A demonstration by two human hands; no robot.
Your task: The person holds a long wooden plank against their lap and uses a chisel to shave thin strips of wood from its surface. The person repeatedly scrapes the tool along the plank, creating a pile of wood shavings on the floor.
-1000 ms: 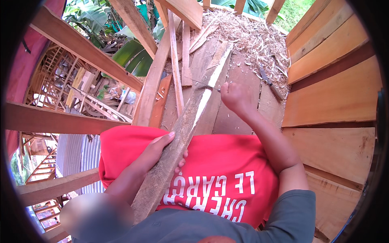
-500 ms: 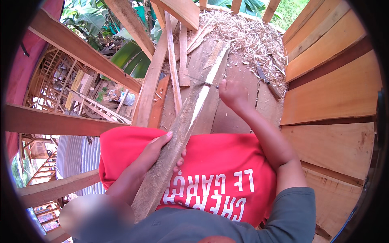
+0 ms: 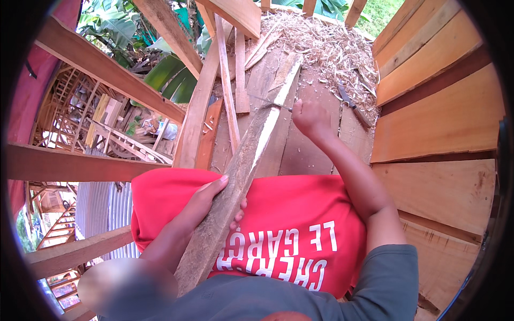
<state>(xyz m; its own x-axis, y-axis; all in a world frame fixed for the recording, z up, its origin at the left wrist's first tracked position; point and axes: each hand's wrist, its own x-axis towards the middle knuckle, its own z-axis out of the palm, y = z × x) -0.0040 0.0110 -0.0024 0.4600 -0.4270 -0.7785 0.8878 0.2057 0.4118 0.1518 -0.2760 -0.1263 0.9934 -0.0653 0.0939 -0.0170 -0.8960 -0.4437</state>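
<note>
While we are sitting on a plank floor (image 3: 310,155) inside an open timber frame, a wall of smooth orange boards (image 3: 439,112) is rising at three o'clock and leafy garden is showing at eleven. Pale, curly wood shavings (image 3: 326,48) are heaping at twelve o'clock, with loose slats (image 3: 230,91) leaning at eleven. We are propping a long rough plank (image 3: 241,171) across our red-clothed lap, running toward twelve. Our left hand (image 3: 206,200) is curling around its near end, fingers wrapped underneath. Our right hand (image 3: 310,119) is fisting tightly on a small blade (image 3: 276,106), its tip touching the plank's pale edge.
</note>
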